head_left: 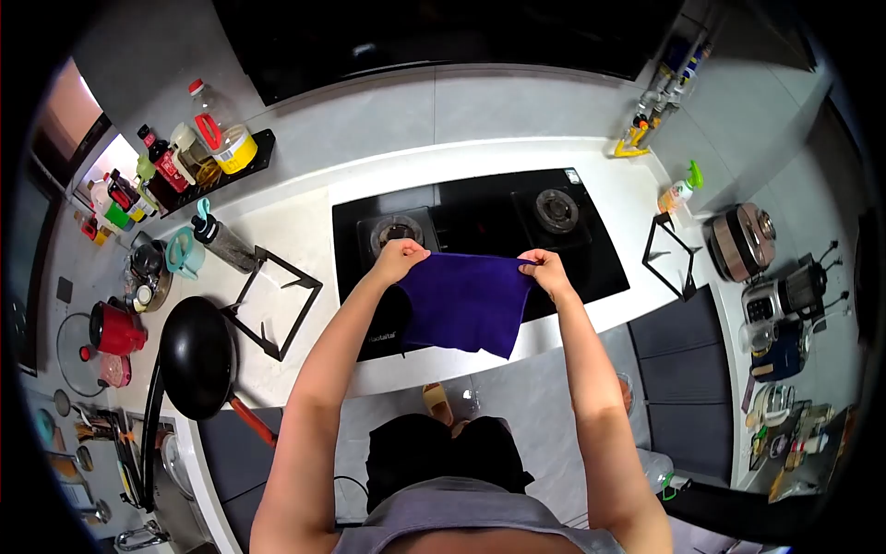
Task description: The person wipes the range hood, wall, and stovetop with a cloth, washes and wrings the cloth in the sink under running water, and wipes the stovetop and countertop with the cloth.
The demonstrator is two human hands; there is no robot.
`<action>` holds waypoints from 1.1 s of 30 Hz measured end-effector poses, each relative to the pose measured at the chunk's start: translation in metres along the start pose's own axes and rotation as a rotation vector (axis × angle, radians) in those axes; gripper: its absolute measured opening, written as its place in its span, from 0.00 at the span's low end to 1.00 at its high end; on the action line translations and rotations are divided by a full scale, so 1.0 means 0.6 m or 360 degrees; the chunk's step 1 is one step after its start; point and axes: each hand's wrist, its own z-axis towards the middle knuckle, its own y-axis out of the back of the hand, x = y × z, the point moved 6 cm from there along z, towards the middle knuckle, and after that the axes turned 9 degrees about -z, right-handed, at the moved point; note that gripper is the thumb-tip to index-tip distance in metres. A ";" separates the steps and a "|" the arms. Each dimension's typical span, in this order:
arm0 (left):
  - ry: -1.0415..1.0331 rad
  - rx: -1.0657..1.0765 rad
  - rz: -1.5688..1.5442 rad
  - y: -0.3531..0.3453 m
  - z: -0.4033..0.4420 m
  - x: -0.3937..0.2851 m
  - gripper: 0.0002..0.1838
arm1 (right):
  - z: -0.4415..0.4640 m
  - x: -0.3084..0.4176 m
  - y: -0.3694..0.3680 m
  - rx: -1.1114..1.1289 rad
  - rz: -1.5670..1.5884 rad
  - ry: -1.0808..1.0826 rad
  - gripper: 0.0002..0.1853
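Observation:
A purple cloth point(469, 303) hangs spread out between my two hands, over the front part of the black gas cooktop point(475, 198). My left hand point(401, 260) pinches its upper left corner, close to the left burner point(397, 234). At the upper right corner, my right hand point(544, 270) grips the cloth between thumb and fingers. The right burner point(557, 211) lies uncovered behind that hand. Part of the cooktop's front edge is hidden under the cloth.
Left on the counter are a black pan point(197, 358), a pot stand point(273, 303) and a dark bottle point(223, 242). To the right stand another pot stand point(671, 257), a spray bottle point(679, 192) and a rice cooker point(741, 242).

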 end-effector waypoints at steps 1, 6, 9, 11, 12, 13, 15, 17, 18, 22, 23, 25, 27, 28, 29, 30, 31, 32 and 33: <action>0.0033 -0.0028 -0.0090 0.004 0.005 0.010 0.07 | 0.011 -0.006 0.000 -0.0026 -0.0016 0.0021 0.09; 0.0064 0.0107 0.0173 0.000 -0.028 -0.019 0.06 | 0.004 -0.019 0.002 0.0024 -0.0261 0.0369 0.08; 0.0199 0.0515 0.0415 -0.033 -0.098 0.016 0.07 | -0.079 -0.049 -0.035 0.0720 -0.0160 0.0159 0.06; 0.0397 0.0557 0.0567 -0.041 -0.145 0.054 0.13 | -0.126 -0.050 -0.050 0.0714 -0.0536 0.0563 0.10; 0.0160 0.0415 0.0605 -0.043 -0.157 0.060 0.11 | -0.122 -0.105 -0.053 0.0578 -0.0330 0.0322 0.11; 0.0178 0.0227 0.0514 -0.041 -0.166 0.070 0.10 | -0.115 -0.150 -0.051 0.0333 -0.0469 0.0233 0.13; 0.0198 -0.0142 0.0333 -0.041 -0.179 0.088 0.08 | -0.111 -0.206 -0.043 -0.0177 -0.0741 0.0060 0.16; 0.0137 -0.0377 0.0243 -0.048 -0.197 0.106 0.06 | -0.124 -0.196 -0.056 -0.0397 -0.1067 0.0059 0.26; 0.0123 -0.0477 0.0193 -0.051 -0.208 0.109 0.07 | -0.128 -0.193 -0.067 -0.0480 -0.1120 0.0112 0.26; 0.0131 -0.0744 0.0097 -0.049 -0.267 0.132 0.07 | -0.124 -0.193 -0.095 -0.0291 -0.1494 0.0089 0.20; 0.0141 -0.0805 0.0092 -0.046 -0.283 0.140 0.07 | -0.125 -0.188 -0.099 -0.0337 -0.1340 0.0098 0.19; 0.0109 -0.0951 0.0052 -0.033 -0.310 0.151 0.07 | -0.125 -0.171 -0.117 -0.0425 -0.1036 0.0122 0.16; 0.0172 -0.1111 -0.0037 -0.026 -0.334 0.156 0.07 | -0.115 -0.121 -0.170 -0.0126 -0.0674 0.0275 0.14; 0.0063 -0.1183 -0.0135 -0.025 -0.340 0.143 0.07 | -0.119 -0.097 -0.216 0.0263 -0.0126 -0.0035 0.20; 0.0035 -0.1269 -0.0059 -0.024 -0.342 0.126 0.07 | -0.127 -0.067 -0.259 0.0484 0.0415 -0.0097 0.26; 0.0005 -0.1355 0.0020 -0.022 -0.341 0.105 0.07 | -0.130 -0.041 -0.281 0.0600 0.0461 -0.0124 0.29; -0.0024 -0.1441 0.0101 -0.020 -0.340 0.083 0.07 | -0.132 -0.015 -0.282 0.0612 0.0466 -0.0124 0.28; -0.0076 -0.1449 0.0227 -0.025 -0.332 0.058 0.07 | -0.130 -0.017 -0.279 0.0606 0.0490 -0.0134 0.25; -0.0300 -0.1394 0.0421 -0.035 -0.320 0.036 0.08 | -0.127 -0.024 -0.268 0.0597 0.0515 -0.0145 0.23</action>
